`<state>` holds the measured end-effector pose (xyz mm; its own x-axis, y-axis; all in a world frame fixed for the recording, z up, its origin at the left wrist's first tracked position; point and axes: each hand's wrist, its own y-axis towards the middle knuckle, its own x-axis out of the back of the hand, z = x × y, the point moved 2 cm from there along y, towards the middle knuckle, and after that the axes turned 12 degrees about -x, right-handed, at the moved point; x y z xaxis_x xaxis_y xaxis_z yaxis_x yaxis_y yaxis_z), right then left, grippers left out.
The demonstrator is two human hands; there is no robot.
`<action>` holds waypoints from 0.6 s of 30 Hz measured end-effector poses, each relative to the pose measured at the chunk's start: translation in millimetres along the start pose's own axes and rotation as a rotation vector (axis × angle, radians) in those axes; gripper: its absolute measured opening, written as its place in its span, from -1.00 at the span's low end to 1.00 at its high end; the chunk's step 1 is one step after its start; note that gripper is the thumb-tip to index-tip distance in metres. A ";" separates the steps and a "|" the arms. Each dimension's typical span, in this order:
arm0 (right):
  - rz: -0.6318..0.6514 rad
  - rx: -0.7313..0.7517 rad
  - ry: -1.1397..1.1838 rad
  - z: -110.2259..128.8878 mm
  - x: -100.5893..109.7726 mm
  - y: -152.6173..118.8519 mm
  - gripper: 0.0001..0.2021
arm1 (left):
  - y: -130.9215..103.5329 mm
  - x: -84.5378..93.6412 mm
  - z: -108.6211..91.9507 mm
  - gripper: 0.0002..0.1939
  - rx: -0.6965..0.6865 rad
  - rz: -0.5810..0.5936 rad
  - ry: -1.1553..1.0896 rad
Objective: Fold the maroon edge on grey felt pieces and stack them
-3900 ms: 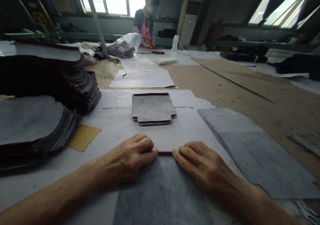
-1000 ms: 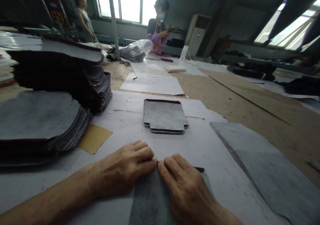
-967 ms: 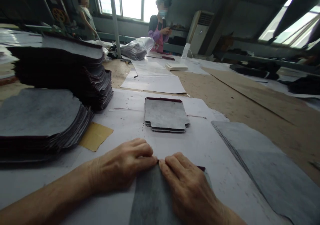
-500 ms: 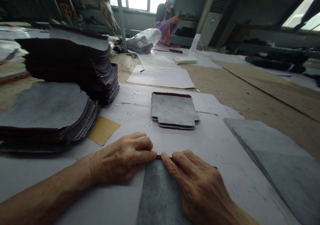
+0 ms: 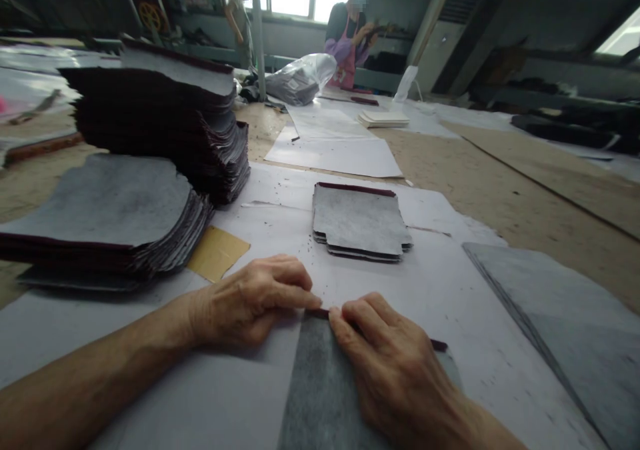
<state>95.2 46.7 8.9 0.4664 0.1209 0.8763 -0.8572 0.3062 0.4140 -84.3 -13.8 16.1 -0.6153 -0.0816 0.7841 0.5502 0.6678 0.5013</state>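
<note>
A grey-backed piece of sheet material (image 5: 320, 383) lies in front of me, its far edge turned over in a narrow dark red strip. My left hand (image 5: 260, 300) has curled fingers, with the thumb and index tips at the left end of that strip. Just right of them, my right hand (image 5: 400, 363) presses its bunched fingertips down on the folded edge. The strip's right end pokes out past the knuckles; the palm hides much of the piece. Beyond both hands rests a small stack of notched grey pieces (image 5: 357, 220) with a dark red edge.
Tall stacks of dark pieces (image 5: 160, 117) and grey pieces (image 5: 110, 200) stand at left, near a tan card (image 5: 220, 253). Larger grey sheets (image 5: 560, 303) lie at right. White paper (image 5: 240, 397) covers the work surface. Two people stand beyond the table, near a plastic bag (image 5: 303, 80).
The camera view has turned slightly left, so the scene sits farther right. Slightly more of the dark red strip shows past my right hand. Both hands stay at the folded edge.
</note>
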 end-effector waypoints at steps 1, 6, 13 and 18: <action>0.001 -0.013 0.028 -2.2 -1.2 -1.1 -0.69 | -1.6 3.6 0.6 -0.64 0.037 -0.045 -0.035; 0.019 -0.030 0.097 -6.2 -3.7 -3.0 -0.67 | -6.6 8.9 -3.5 -0.72 0.130 0.097 -0.174; 0.084 -0.078 0.116 -8.4 -2.2 2.3 -0.56 | -8.0 5.0 -2.8 -0.75 0.179 0.268 -0.117; 0.099 -0.068 0.077 -9.4 -3.8 3.3 -0.54 | -7.4 5.6 -3.0 -0.77 0.158 0.292 -0.093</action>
<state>92.7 56.1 4.6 0.3978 0.2253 0.8894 -0.8843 0.3524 0.3063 -90.2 -21.4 17.9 -0.4974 0.1929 0.8458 0.6207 0.7603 0.1916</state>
